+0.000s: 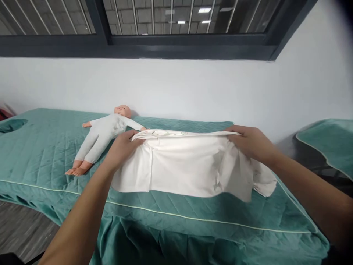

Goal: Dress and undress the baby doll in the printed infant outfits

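A white cloth (pixel 182 165) lies spread on a teal quilted bed (pixel 49 154). My left hand (pixel 122 145) grips the cloth's far left edge, fingers closed on it. My right hand (pixel 249 141) holds the far right edge, fingers curled over the fabric. The far edge is lifted slightly between both hands. A baby doll (pixel 103 134) in a pale grey suit lies on its back just left of the cloth, head toward the wall, close to my left hand.
A white wall (pixel 179 92) runs behind the bed, with a dark-framed window (pixel 165 44) above. A second teal-covered bed (pixel 331 143) stands at the right. Grey wooden floor (pixel 22 232) shows at the lower left.
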A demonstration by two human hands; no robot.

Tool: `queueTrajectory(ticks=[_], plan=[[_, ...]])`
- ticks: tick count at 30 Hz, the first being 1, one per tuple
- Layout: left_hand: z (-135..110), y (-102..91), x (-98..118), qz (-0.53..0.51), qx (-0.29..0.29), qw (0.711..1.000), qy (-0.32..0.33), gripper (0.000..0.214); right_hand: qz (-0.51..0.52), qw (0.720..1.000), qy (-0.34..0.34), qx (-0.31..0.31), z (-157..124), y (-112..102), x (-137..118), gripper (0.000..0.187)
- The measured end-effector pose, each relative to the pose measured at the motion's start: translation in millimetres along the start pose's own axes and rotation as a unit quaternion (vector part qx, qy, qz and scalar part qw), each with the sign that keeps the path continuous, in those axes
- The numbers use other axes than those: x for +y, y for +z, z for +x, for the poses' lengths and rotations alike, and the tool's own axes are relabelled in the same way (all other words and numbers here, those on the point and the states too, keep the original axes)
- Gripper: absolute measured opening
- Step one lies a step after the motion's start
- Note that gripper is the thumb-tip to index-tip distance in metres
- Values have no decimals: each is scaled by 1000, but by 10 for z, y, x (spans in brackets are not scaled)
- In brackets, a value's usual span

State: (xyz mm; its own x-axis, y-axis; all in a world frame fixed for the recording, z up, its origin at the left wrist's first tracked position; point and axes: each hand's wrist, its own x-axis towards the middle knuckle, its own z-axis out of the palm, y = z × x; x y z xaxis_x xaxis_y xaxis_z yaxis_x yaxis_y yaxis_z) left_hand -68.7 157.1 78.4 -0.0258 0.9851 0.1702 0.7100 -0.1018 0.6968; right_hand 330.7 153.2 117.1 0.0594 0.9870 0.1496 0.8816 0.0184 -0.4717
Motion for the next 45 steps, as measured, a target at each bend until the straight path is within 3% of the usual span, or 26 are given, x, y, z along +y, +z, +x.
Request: queueTrajectory(ticks=[2,4,8,10,12,14,16,21,23,26,30,33,45], plan=[[156,100,-133,96,-49,994,-22,28,-73,995,-18,-70,216,187,41,31],[285,244,-267,203,-52,977,-29,29,-150,983,-32,-105,389,458,48,34],[336,686,-429,326,77,942,16,25,-202,976,-55,-59,392,1174,-99,44],[269,981,-442,274,99,955,64,21,-177,978,-111,-10,238,1556,-233,44],[187,1285,-427,154,39,981,113,23,-102,982,-157,-23,77,1897,-358,45],[132,1543,-403,94,-22,986,134,29,-76,991,-108,-37,-15,2150,-432,47],[129,1711,-383,119,-34,986,110,33,-94,995,-23,-28,-14,2290,-439,54],[294,1791,-307,211,-14,977,-11,46,-127,984,128,-8,148,2282,-348,65],[359,1780,-235,194,1,979,-53,50,-119,982,145,14,171,2247,-358,68],[403,1793,-91,124,59,986,-99,53,-80,980,158,96,158,2223,-423,70],[407,1872,32,78,128,982,-118,55,-23,961,209,179,170,2214,-473,69],[460,1934,14,79,115,983,-118,55,10,956,241,169,249,2203,-451,75],[1132,2057,-105,49,97,986,-126,54,15,976,204,73,963,2212,-242,69]])
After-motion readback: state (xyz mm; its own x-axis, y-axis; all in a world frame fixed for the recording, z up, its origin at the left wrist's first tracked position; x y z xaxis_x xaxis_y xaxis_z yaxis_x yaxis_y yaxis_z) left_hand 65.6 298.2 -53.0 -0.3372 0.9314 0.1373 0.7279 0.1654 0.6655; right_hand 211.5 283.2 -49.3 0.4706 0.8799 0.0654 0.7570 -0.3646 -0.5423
